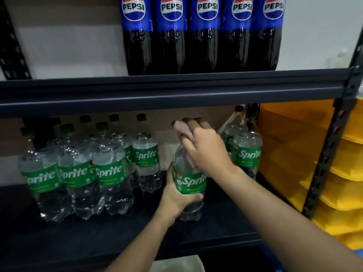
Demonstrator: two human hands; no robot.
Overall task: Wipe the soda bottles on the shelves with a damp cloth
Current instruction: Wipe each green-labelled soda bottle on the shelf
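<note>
**Sprite bottle held and wiped on the lower shelf**

Standing upright on the dark lower shelf, in the gap between two groups of like bottles: one clear plastic Sprite bottle with a green label. Colourless liquid inside, white "Sprite" lettering across the green band, ridged lobed base touching the shelf board. Neck and cap hidden under the cloth and the hand above.

Gripped low on its left side by the left hand, fingers curled round the body just under the label, thumb up along the label's left edge. Wrapped over the shoulder and neck by the right hand, fingers bent round a pale pinkish cloth pressed against the plastic; a fold of cloth showing above the knuckles and another below the palm.

To the left, a cluster of clear green-capped Sprite bottles, several rows deep. To the right, two more Sprite bottles near the dark metal upright. On the upper shelf, a row of dark cola Pepsi bottles with blue labels. Far right, stacked yellow plastic bins. At the bottom edge, part of a pale container, blurred.
</note>
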